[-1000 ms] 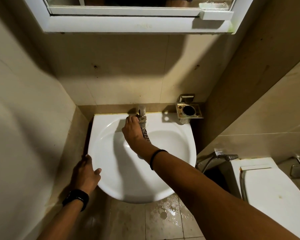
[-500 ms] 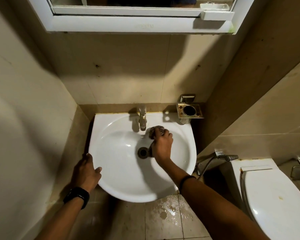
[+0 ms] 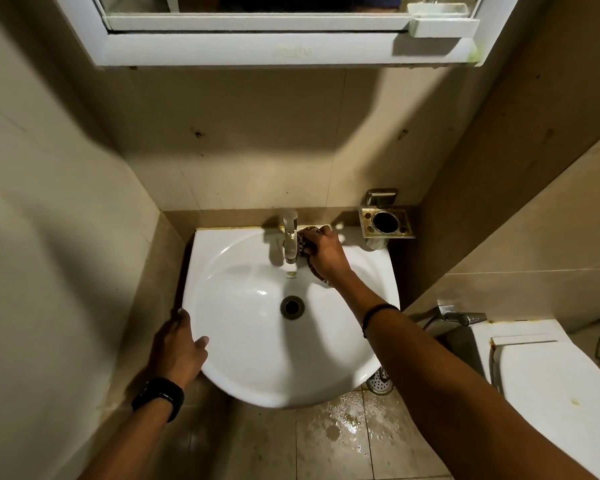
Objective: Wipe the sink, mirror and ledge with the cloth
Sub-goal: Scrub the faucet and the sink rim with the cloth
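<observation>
Scrubbing beside the steel tap, the right hand is bunched round the dark patterned cloth at the back of the round white ceramic sink. The left hand clasps its rim, probably to brace.

1 head-worn wide-angle view, facing forward and steeply down, close above the sink, mirror at the far top edge, toilet near right, floor nearest.

Open sink bowl; tap and holder at back rim.
</observation>
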